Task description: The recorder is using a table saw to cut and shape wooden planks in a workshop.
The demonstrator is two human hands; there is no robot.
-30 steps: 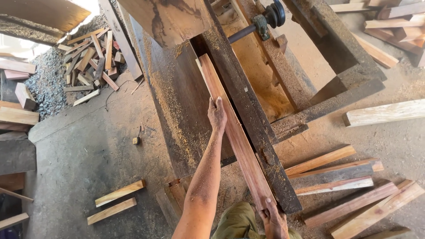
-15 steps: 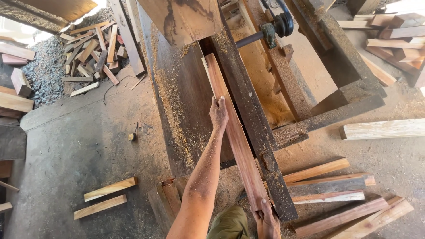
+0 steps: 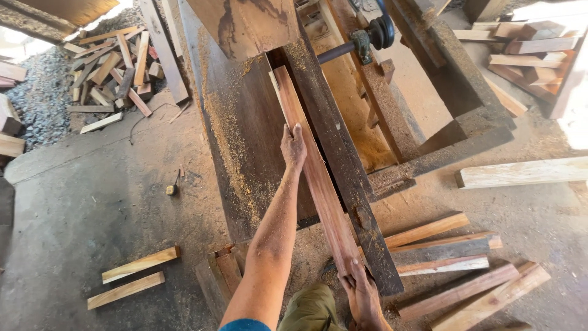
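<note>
Hands, two, both on one long reddish board (image 3: 318,184) that lay on the dusty saw table (image 3: 245,147). Left hand (image 3: 293,147) sat palm-down on the board's middle stretch, fingers flat and pressed against its left edge, not wrapped. Right hand (image 3: 362,295) clasped the near end, fingers curled over the end of the board. Board count on the table: one. It rested tight against a dark fence beam (image 3: 343,165) on its right side, touching along its length. Long axis ran from the near end at the lower right up to the far end at the upper left, pointing away from the person toward a big slab (image 3: 245,24) at the table's head. Sawdust spread over the table left of the board.

Floor to the right: about five loose planks (image 3: 441,257) lying roughly parallel, one pale plank (image 3: 520,173) farther right by itself. Floor to the left: two short pale offcuts (image 3: 131,276) side by side, apart from the table. Far upper left: scrap pile (image 3: 113,67), too many pieces to count. Upper right: another stack of blocks (image 3: 520,49). One metal shaft with a pulley (image 3: 367,40) beyond the fence.
</note>
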